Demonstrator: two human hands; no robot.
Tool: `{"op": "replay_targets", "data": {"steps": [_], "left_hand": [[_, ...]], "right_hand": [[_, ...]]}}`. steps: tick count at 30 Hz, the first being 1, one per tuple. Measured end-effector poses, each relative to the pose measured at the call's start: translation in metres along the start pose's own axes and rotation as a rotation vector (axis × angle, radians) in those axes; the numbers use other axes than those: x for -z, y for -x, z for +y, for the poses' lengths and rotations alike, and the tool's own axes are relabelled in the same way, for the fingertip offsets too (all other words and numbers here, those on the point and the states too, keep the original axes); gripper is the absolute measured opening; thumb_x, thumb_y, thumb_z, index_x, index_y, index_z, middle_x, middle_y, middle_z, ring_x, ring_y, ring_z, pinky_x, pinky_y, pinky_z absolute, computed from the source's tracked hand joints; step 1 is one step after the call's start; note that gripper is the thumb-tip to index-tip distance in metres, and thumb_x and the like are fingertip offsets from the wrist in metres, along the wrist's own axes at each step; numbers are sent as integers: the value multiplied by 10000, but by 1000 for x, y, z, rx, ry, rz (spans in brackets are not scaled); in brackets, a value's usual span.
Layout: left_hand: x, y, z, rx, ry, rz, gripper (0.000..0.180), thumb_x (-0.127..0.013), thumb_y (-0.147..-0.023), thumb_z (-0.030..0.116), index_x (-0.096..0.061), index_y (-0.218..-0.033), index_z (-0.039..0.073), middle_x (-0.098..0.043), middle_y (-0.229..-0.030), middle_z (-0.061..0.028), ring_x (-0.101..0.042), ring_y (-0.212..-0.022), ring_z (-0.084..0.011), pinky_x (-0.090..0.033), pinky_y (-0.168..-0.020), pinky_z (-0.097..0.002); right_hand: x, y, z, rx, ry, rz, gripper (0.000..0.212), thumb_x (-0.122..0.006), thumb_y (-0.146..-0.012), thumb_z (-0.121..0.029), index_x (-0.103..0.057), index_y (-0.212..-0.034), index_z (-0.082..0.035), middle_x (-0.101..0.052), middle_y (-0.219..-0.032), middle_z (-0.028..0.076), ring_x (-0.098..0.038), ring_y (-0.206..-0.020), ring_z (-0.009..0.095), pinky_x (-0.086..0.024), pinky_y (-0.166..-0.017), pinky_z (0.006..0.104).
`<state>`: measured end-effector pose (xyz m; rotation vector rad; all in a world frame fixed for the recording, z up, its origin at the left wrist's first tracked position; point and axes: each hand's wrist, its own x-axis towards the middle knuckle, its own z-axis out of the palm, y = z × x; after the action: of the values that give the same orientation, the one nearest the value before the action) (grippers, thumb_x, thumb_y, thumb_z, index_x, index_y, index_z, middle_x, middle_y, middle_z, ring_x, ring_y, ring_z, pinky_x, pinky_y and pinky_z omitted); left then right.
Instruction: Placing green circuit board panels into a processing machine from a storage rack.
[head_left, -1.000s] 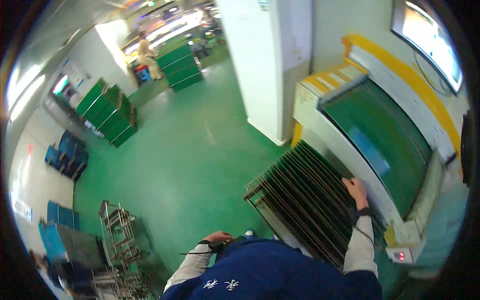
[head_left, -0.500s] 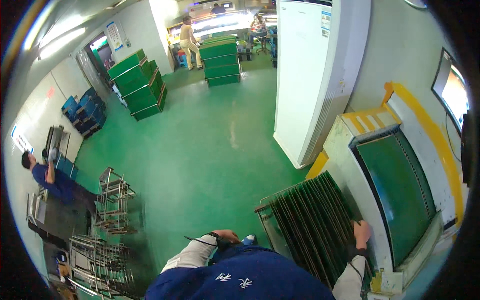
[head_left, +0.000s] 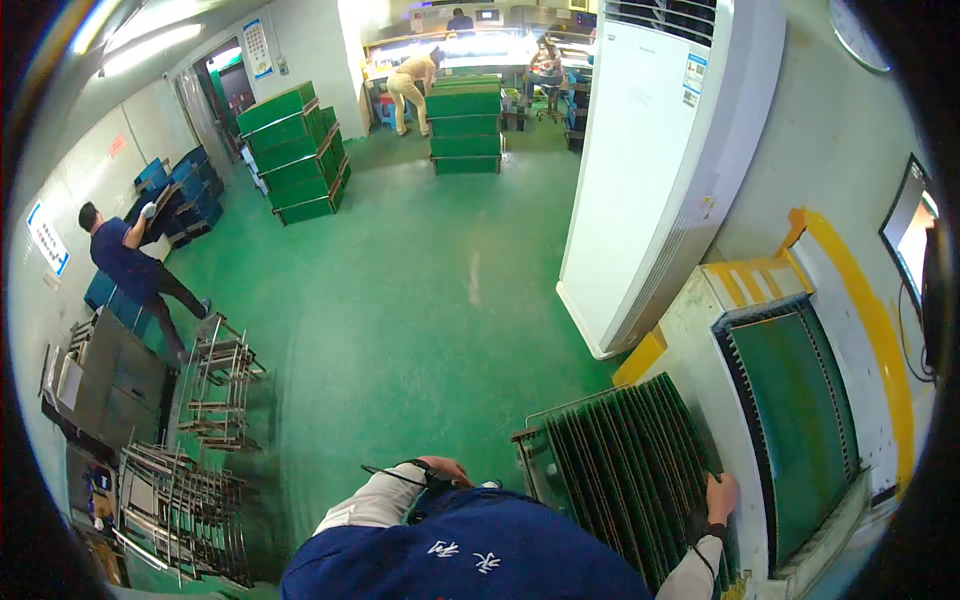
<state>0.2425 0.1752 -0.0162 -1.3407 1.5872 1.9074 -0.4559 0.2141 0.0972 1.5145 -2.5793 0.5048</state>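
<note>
At the lower right stands a wire-framed rack (head_left: 537, 470) filled with several thin dark-green panels (head_left: 625, 470), set upright side by side. My right hand (head_left: 721, 497) is at the rack's right side, its fingers curled on the edge of a green panel. Right of that hand, a pale machine (head_left: 690, 290) with yellow tape has an opening holding a large green board (head_left: 800, 420). My left hand (head_left: 447, 470) hangs in front of my body, left of the rack and apart from it. Its fingertips are hidden, and nothing shows in it.
A tall white cabinet unit (head_left: 635, 170) stands beyond the machine. Metal racks (head_left: 185, 510) fill the lower left, near a co-worker (head_left: 125, 255) carrying a dark rack. Green crates (head_left: 290, 150) and another stack (head_left: 466, 125) stand farther back, near a bending person (head_left: 410, 85).
My view has shifted slightly. The co-worker at left has moved farther away with the dark rack, and the person at the back has bent over. My right hand stays at the rack's edge.
</note>
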Motion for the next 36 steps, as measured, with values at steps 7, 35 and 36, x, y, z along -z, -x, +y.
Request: {"op": "replay_targets", "data": {"steps": [7,35,36], "left_hand": [[9,-37,-46,-94,69,-109,534,-673,-921,486,-695,-1217,41,-700,-1166,-62,-623,-1045,-196,-486,-932,-382],[-12,6,-44,5,163,-43,532,-722,-888,480,-702,-1203,51,-708,-1141,-65,-630,-1027,-194,-492,-900,-376],[-12,6,-44,-1,155,-40,529,-723,-888,476,-703,-1202,51,-709,-1132,-63,-632,-1019,-193,-494,-894,-375]], "right_hand": [[26,4,-26,19,36,-31,340,-752,-823,-301,-691,-806,32,-667,-800,242,-639,-752,425,-475,-652,477],[21,13,-35,-114,4,-143,346,-732,-834,-331,-693,-837,13,-664,-860,234,-623,-818,427,-471,-716,495],[13,14,-27,-73,-9,-99,360,-729,-843,-322,-663,-804,31,-632,-793,251,-596,-749,443,-445,-664,497]]}}
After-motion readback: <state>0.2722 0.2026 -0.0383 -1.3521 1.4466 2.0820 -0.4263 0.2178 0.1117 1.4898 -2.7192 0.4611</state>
